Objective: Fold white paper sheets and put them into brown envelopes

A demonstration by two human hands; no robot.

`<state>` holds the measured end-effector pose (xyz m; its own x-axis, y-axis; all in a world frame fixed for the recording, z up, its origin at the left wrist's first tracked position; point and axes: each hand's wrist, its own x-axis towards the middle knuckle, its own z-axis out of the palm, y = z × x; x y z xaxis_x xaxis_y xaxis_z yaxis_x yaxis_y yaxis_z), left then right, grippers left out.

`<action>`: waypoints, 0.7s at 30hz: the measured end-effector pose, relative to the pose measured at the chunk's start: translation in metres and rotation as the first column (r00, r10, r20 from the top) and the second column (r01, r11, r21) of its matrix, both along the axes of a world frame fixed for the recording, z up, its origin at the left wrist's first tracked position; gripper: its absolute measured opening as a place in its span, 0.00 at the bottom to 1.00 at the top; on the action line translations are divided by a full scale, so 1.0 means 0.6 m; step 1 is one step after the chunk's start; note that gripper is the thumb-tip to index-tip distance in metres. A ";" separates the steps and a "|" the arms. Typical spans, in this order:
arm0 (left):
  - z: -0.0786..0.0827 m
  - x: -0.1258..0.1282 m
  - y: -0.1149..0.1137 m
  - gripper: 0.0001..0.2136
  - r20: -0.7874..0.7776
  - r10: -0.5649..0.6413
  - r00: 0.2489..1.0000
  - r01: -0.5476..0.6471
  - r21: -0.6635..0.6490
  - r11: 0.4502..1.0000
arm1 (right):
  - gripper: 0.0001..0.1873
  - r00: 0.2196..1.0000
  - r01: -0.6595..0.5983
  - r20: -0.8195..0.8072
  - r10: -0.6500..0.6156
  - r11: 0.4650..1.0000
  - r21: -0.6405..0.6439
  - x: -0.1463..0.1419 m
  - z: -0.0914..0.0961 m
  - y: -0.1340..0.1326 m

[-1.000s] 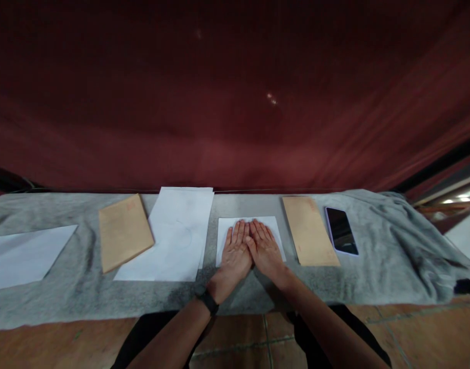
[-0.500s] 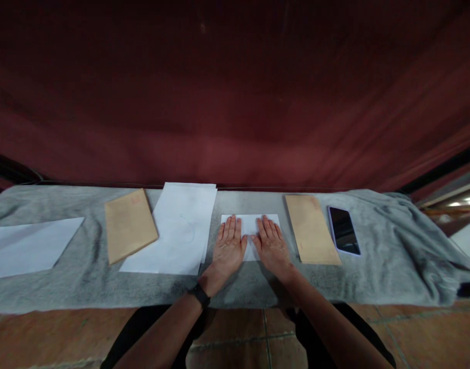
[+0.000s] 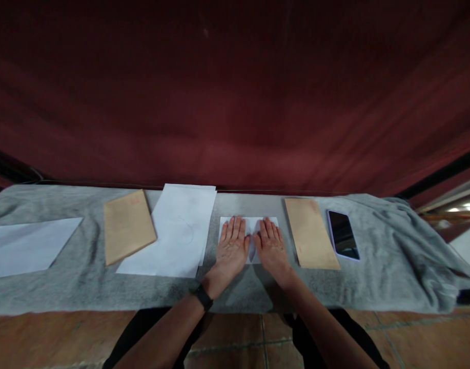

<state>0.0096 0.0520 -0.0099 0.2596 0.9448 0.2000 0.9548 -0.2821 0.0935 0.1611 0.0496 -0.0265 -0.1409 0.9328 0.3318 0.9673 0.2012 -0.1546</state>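
Observation:
A small white sheet of paper (image 3: 252, 225), apparently folded, lies on the grey cloth in front of me, partly covered by both hands. My left hand (image 3: 231, 246) rests flat on its left half, fingers stretched out and pointing away from me. On the right half, my right hand (image 3: 272, 248) lies palm down, its fingers also extended. The two thumbs are close together near the middle of the paper. To the right of my right hand is a brown envelope (image 3: 311, 233), and larger white sheets (image 3: 177, 230) lie to the left of my left hand.
Grey cloth (image 3: 384, 256) covers the long narrow surface. A phone (image 3: 343, 234) lies right of the envelope. A second brown envelope (image 3: 129, 225) overlaps the larger sheets, and another white sheet (image 3: 31, 246) is at far left. Behind stands a dark red upright surface (image 3: 235, 102).
Both hands stay on the paper. My left hand has shifted slightly right, so the hands are a little closer together. The view has moved slightly.

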 end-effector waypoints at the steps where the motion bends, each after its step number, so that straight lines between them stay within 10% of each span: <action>1: -0.001 0.005 0.001 0.26 0.003 -0.029 1.000 0.029 -0.004 1.000 | 0.28 1.000 -0.018 -0.008 0.018 1.000 -0.016 -0.003 0.002 0.003; 21: -0.006 0.023 -0.001 0.27 0.000 0.035 0.999 -0.035 -0.016 0.999 | 0.28 0.999 -0.025 -0.035 0.021 0.989 -0.143 -0.003 0.009 0.009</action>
